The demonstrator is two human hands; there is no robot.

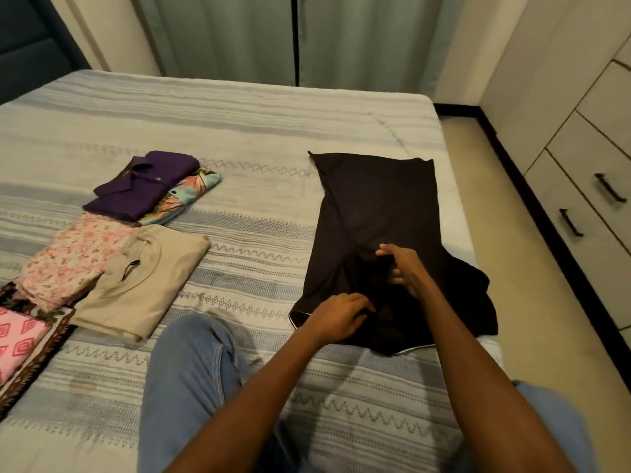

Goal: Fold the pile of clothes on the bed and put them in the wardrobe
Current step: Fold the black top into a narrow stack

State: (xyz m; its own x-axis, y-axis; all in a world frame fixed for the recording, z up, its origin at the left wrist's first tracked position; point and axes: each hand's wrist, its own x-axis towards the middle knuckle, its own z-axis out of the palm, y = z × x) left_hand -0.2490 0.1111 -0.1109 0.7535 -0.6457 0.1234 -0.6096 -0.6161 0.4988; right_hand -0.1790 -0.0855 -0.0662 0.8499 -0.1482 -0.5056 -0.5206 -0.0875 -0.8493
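The person is folding the black garment [372, 213] that is lying on the bed [239, 124], the left hand [336, 315] and right hand [404, 268] both pinching its near cloth, and next, I judge, must turn it over evenly.

dim, warm indoor light; soft shadows, slight overall blur, wide-angle bending at edges.

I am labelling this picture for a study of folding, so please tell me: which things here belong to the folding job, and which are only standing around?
Belong to the job:
- black garment, gripped by left hand and right hand
- folded purple shirt
- floral shirt
- pink flowered garment
- beige top
- pink patterned cloth
- drawers

Only standing around:
- curtains
- headboard
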